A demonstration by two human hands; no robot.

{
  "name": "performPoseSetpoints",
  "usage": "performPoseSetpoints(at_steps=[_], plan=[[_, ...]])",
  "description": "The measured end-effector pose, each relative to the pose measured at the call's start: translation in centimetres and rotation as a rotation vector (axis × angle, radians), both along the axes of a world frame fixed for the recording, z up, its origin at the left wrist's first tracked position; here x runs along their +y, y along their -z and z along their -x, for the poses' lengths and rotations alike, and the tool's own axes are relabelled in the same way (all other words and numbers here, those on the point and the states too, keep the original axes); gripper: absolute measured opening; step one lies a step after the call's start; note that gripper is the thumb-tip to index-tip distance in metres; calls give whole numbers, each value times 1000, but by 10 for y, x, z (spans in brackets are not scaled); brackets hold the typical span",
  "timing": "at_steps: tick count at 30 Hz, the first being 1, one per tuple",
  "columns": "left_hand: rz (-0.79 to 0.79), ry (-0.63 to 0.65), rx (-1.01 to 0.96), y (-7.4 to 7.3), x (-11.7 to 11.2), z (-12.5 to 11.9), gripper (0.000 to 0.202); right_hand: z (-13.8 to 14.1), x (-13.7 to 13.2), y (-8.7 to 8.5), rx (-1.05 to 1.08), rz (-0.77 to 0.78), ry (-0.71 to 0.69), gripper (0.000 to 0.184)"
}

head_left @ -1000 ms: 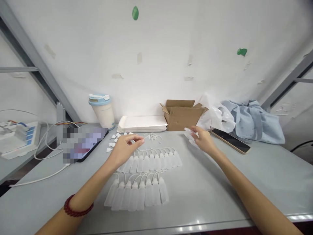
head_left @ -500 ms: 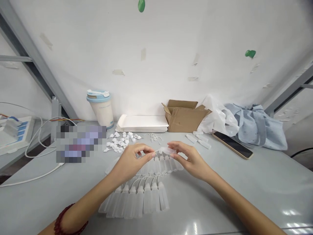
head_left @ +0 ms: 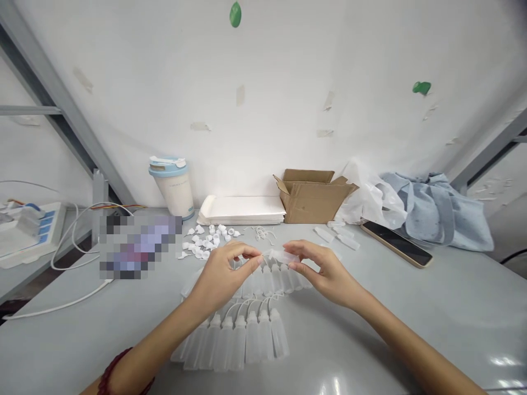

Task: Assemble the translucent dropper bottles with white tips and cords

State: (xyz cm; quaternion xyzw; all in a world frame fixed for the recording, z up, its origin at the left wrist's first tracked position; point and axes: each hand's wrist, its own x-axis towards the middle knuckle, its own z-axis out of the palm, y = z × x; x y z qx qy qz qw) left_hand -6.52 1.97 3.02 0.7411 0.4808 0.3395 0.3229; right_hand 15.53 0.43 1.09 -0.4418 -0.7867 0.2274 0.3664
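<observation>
My right hand (head_left: 325, 271) pinches a small translucent plastic bottle (head_left: 285, 256), held on its side with its neck pointing left. From the neck a thin white tube (head_left: 267, 252) runs to my left hand (head_left: 226, 274), whose thumb and index finger are closed on its end. Below both hands lies a back row of similar bottles (head_left: 267, 280), partly covered by my left hand. Nearer to me, a front row of bottles (head_left: 252, 337) lies side by side, with thin curved white tubes (head_left: 247, 304) at their necks.
White caps (head_left: 212, 238) and loose thin tubes (head_left: 263, 235) lie behind my hands. Loose bottles (head_left: 346, 238) and a phone (head_left: 397, 244) are at right. Along the wall stand a cup (head_left: 175, 189), white envelopes (head_left: 247, 209), a cardboard box (head_left: 315, 200), a plastic bag (head_left: 366, 197) and a blue cloth bag (head_left: 448, 214).
The whole view has shifted slightly. Both hands keep the same grips on the bottle and the tube, with the bottle turned slightly.
</observation>
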Motion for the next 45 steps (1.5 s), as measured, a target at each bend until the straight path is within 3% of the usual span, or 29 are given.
performPoseSetpoints(at_steps=[11,25,40,45], plan=[[-50,14,-25,0,-5,-2,13,0,-2,1,15,-56,30,22],[55,79,15,-2,-9,-2,14,5,-5,0,15,-40,-58,22],[69,231,128,1,-8,-3,25,7,-8,-3,-9,-136,-204,29],[153,307,157,-1,-10,-1,27,9,-13,-5,-21,-127,-220,26]])
